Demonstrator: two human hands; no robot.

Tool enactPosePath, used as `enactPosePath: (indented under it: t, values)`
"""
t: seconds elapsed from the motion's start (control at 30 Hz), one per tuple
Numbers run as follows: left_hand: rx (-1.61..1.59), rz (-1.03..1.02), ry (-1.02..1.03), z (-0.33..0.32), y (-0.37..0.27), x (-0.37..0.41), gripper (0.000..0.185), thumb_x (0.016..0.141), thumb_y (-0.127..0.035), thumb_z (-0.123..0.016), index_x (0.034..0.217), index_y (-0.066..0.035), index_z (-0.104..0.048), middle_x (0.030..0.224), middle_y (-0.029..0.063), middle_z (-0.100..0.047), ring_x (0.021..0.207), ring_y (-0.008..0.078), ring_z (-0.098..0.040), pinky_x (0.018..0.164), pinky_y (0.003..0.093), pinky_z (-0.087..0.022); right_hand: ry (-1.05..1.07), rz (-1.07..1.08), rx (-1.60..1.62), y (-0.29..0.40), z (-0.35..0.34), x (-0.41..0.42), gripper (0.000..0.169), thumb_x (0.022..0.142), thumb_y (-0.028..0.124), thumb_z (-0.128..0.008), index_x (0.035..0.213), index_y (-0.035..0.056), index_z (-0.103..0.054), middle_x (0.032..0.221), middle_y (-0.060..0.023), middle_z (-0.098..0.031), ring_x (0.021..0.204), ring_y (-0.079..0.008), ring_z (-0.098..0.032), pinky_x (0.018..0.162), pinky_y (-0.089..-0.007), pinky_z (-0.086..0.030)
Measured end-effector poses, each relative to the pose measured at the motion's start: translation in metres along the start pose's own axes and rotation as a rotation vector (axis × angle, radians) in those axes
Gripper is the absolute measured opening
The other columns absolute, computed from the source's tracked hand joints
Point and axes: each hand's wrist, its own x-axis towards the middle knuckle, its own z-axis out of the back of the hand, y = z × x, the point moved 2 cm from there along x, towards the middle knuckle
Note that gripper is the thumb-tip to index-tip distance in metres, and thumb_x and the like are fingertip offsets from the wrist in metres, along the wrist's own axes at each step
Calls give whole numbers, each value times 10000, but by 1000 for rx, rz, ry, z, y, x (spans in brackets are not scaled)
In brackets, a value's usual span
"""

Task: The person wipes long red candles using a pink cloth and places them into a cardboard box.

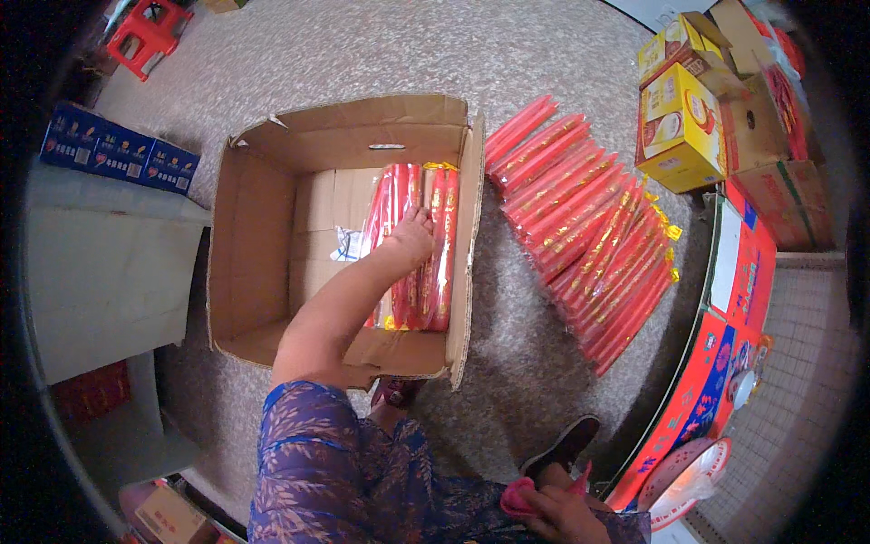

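Note:
My left hand [411,238] reaches into an open cardboard box [255,224] and touches long red sticks, possibly candles, in clear plastic packs [445,238]. Its fingertips lie among the packs at the box's right side; whether they grip one is hidden. Some packs have yellow ends and gold markings. A crumpled white and blue wrapper [348,243] lies left of them on the box bottom. Right of the box, a large spread of similar red packs [578,217] rests on the floor. At the bottom, my right hand [561,513] holds a pink cloth-like item [520,496] near my leg.
Yellow cartons [683,129] and brown boxes [781,204] are stacked at upper right. Red printed boxes [700,394] line the right side. At left, blue boxes [119,149] sit by a pale shelf unit [115,265]. A red plastic stool [146,37] stands at upper left.

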Motion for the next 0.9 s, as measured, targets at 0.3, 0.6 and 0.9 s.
enactPosePath:
  t: [0.3, 0.6, 0.9]
  values:
    - [-928, 634, -131, -79, 40, -55, 447, 802, -292, -548, 1105, 31, -487, 1165, 231, -490, 1093, 349, -467, 902, 403, -395, 24, -2, -21, 6, 1, 6, 454, 727, 84, -614, 1158, 33, -481, 892, -173, -523, 823, -343, -523, 713, -387, -431]
    - [-1548, 821, -145, -156, 35, -71, 503, 808, -392, -587, 992, 75, -554, 830, 193, -618, 708, 252, -628, 566, 357, -509, 71, -28, -121, 12, 5, 11, 397, 736, 111, -597, 1117, 41, -514, 897, -162, -534, 852, -339, -519, 760, -413, -411]
    - [-1622, 678, -257, -166, 43, -62, 483, 791, -395, -600, 928, 69, -588, 824, 190, -621, 769, 269, -611, 696, 373, -473, -8, -32, -67, 2, -6, 4, 447, 714, 146, -625, 1138, 55, -518, 990, -173, -552, 931, -363, -515, 839, -431, -400]
